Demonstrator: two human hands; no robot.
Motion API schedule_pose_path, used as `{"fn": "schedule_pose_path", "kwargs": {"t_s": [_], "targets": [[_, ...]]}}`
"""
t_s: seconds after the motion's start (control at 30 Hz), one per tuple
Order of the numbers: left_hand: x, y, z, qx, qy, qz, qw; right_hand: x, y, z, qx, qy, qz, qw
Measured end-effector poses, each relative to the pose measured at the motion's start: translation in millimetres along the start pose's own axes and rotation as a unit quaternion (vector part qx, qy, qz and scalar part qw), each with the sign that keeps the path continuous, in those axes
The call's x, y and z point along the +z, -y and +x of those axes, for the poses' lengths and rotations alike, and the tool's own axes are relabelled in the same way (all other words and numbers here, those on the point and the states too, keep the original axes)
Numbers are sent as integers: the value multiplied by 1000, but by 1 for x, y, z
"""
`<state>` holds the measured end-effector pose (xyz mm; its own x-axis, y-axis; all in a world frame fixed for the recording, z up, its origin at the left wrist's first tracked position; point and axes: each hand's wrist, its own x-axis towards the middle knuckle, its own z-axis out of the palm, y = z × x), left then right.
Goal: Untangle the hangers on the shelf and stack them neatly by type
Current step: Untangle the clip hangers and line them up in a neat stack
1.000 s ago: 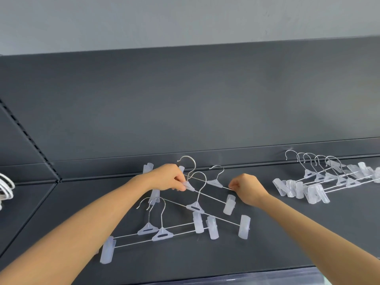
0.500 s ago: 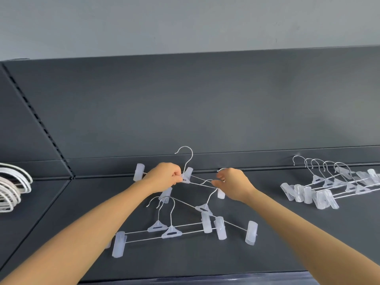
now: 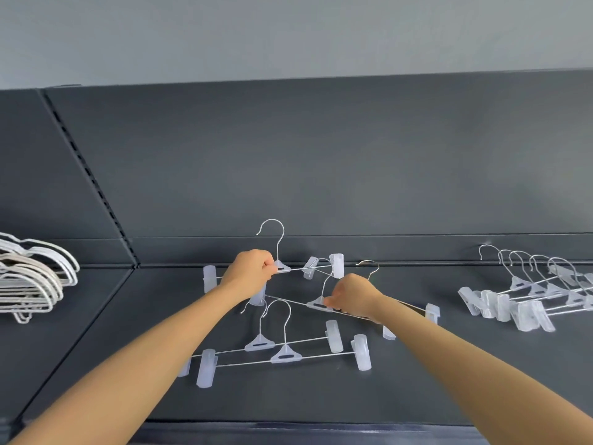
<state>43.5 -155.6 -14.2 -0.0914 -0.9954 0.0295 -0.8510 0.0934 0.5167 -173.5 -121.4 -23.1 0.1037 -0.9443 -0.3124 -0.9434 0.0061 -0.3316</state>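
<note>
Here the left hand is closed in a fist around the wire bar of a clear clip hanger, gripping it just left of the triangular plastic neck, so that the hanger's metal hook stands up against the dark back panel and its clips show at either end of the bar. The right hand pinches the plastic neck of a second clip hanger, whose bar runs out to the right under the wrist to a clip near the right forearm; its hook curves up to cross the first hanger's bar, so the two are still caught together. Another hook pokes up just behind the right hand; which hanger it belongs to cannot be told. Nearer the viewer, a pair of clip hangers lies flat and almost parallel, one overlapping the other, with the two forearms reaching over either side of them. Far right, a row of clip hangers lies fanned and overlapping, hooks pointing to the back. At the left edge, on the neighbouring section, a stack of white hangers rests well apart from the rest. All of it sits on a matte dark grey shelf, with a slotted upright dividing the back panels and a pale grey wall above.
</note>
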Motion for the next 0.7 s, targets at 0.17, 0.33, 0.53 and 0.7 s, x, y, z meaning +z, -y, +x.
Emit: {"fn": "schedule_pose_path", "kwargs": {"t_s": [0.17, 0.33, 0.53, 0.7], "targets": [[-2, 5, -1, -7, -6, -7, 1000, 2, 3, 6, 7, 38, 201, 979], [-8, 18, -3, -14, -15, -8, 1000, 0, 2, 1, -10, -6, 282, 959], [-21, 25, -7, -12, -83, -22, 996, -7, -7, -6, -27, -70, 241, 968], [-30, 28, -24, -21, -127, -47, 991, -4, -27, -15, -25, -102, 225, 969]]}}
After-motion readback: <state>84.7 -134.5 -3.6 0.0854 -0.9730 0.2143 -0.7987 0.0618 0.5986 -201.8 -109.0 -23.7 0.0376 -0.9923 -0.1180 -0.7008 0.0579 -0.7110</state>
